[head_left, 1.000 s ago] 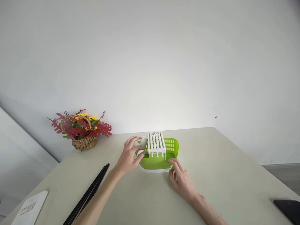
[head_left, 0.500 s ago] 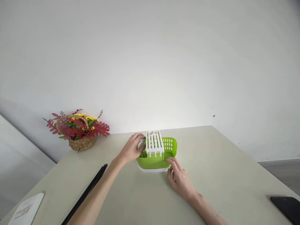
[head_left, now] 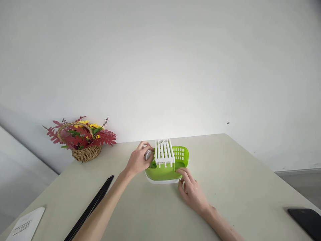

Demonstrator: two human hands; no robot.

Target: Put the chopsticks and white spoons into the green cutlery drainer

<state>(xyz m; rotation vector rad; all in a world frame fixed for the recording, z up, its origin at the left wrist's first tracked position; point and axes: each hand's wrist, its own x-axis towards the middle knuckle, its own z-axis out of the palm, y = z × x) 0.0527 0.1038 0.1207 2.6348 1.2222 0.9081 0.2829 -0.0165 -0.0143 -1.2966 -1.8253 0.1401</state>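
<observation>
A green plastic storage basket (head_left: 160, 174) with a grid-patterned back wall sits on a white base (head_left: 164, 181). Across its middle stands a white slotted rack (head_left: 165, 152) with two oval holes at the back and small hooks along its front edge. At the basket's left end my left hand (head_left: 140, 159) is closed around a small round white-grey object (head_left: 148, 154), whose kind I cannot make out. The fingers of my right hand (head_left: 191, 189) pinch the basket's front right rim, thumb outside it.
A wicker basket (head_left: 86, 154) of artificial red leaves and yellow flowers stands at the back left by the wall. Thin black sticks (head_left: 92, 204) lie beside my left forearm. A white card-like item (head_left: 26, 224) is at the left edge, a black phone (head_left: 304, 221) at the right.
The round object in my left hand has shifted slightly left and turned a little. My right hand keeps its place on the rim. The whole view has moved slightly.
</observation>
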